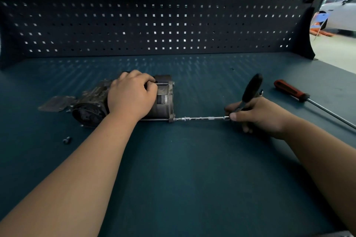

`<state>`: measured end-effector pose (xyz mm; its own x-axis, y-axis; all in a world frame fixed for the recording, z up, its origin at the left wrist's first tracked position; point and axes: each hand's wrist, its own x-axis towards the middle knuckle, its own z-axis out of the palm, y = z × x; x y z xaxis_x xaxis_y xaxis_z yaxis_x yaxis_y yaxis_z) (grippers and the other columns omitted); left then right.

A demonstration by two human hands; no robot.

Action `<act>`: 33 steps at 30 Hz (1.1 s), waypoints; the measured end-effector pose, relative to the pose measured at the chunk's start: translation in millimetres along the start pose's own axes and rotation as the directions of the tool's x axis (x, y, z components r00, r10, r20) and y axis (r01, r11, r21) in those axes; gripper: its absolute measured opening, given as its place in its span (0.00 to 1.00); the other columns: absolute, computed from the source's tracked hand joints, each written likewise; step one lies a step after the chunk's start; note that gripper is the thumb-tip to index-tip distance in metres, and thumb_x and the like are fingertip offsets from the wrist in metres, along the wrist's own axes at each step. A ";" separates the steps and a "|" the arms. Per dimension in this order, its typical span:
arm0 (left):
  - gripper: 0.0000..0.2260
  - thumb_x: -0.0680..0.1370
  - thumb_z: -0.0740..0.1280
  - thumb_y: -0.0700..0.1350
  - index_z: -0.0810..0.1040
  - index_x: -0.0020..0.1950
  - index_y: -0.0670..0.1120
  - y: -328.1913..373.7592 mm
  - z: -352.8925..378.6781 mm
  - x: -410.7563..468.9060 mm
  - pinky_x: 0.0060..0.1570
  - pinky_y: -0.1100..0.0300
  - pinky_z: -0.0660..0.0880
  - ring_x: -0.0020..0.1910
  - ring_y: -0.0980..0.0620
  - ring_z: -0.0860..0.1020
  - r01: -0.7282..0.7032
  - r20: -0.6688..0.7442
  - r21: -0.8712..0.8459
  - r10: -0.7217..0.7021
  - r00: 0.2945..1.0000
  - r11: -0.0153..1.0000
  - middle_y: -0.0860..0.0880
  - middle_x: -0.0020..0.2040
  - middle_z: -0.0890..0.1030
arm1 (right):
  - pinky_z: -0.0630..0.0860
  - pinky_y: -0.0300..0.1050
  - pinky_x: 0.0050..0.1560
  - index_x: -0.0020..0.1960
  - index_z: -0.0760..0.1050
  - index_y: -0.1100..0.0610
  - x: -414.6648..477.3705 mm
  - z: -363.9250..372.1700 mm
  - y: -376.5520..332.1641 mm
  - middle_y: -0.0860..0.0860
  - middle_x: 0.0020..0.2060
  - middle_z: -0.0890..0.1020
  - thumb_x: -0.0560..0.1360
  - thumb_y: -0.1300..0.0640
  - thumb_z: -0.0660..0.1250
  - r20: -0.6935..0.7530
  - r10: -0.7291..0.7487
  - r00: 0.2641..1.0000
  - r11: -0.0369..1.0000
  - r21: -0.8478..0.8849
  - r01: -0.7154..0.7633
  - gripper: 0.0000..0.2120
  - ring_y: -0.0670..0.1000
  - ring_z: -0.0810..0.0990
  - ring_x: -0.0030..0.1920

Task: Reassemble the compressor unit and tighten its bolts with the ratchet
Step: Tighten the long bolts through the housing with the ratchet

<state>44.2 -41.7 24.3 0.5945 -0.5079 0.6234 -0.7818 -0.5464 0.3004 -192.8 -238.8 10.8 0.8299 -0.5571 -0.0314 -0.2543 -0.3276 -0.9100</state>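
Observation:
The grey compressor unit (163, 100) lies on its side on the blue-green bench, its end plate facing right. My left hand (131, 96) lies on top of it with the fingers curled over the far edge. My right hand (258, 115) grips the ratchet (251, 88) near its head, and the black handle stands up and away from me. A long chrome extension bar (202, 118) runs left from the ratchet to the bolt at the lower corner of the end plate. A loose bolt (66, 140) lies on the bench to the left.
A flat metal plate (55, 103) lies left of the compressor. A red-handled screwdriver (290, 90) rests at the right with its shaft pointing toward the near right. A dark pegboard (154, 15) walls off the back of the bench.

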 end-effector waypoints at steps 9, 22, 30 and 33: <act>0.13 0.77 0.58 0.48 0.81 0.52 0.53 -0.3 -0.2 -0.3 0.54 0.52 0.67 0.56 0.47 0.73 -0.008 0.005 0.005 0.008 1.000 1.000 0.52 0.55 0.80 | 0.58 0.35 0.21 0.39 0.78 0.63 8.8 9.8 -5.9 0.51 0.19 0.72 0.77 0.43 0.64 -0.008 0.239 0.971 0.971 0.033 -0.238 0.22 0.48 0.60 0.18; 0.12 0.77 0.59 0.48 0.82 0.52 0.53 0.1 -0.9 -2.3 0.53 0.53 0.66 0.56 0.48 0.73 -0.006 -0.008 -0.002 0.006 1.000 1.000 0.52 0.54 0.80 | 0.76 0.34 0.40 0.53 0.81 0.55 -6.1 -4.7 -0.9 0.48 0.37 0.84 0.70 0.66 0.73 0.090 -0.129 0.988 0.987 -0.079 0.136 0.13 0.45 0.81 0.37; 0.13 0.76 0.59 0.48 0.82 0.52 0.53 0.8 -0.9 -1.3 0.54 0.52 0.66 0.56 0.48 0.73 0.003 -0.002 -0.005 -0.003 1.000 1.000 0.52 0.55 0.80 | 0.63 0.37 0.23 0.45 0.80 0.62 -2.5 -3.0 -1.4 0.57 0.26 0.77 0.67 0.49 0.73 0.093 -0.040 0.995 0.996 -0.079 0.048 0.17 0.49 0.66 0.20; 0.13 0.76 0.58 0.49 0.81 0.52 0.53 1.3 -1.5 -1.6 0.54 0.52 0.66 0.56 0.48 0.73 0.004 0.003 -0.007 -0.004 1.000 1.000 0.52 0.55 0.80 | 0.59 0.40 0.24 0.41 0.78 0.64 -0.6 0.1 -2.5 0.73 0.31 0.71 0.71 0.41 0.68 0.024 0.027 0.999 0.997 -0.073 -0.026 0.23 0.52 0.62 0.21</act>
<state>41.9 -40.7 24.7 0.5979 -0.5076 0.6204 -0.7809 -0.5435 0.3078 -192.6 -237.5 13.1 0.8342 -0.5474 -0.0662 -0.3112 -0.3683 -0.8761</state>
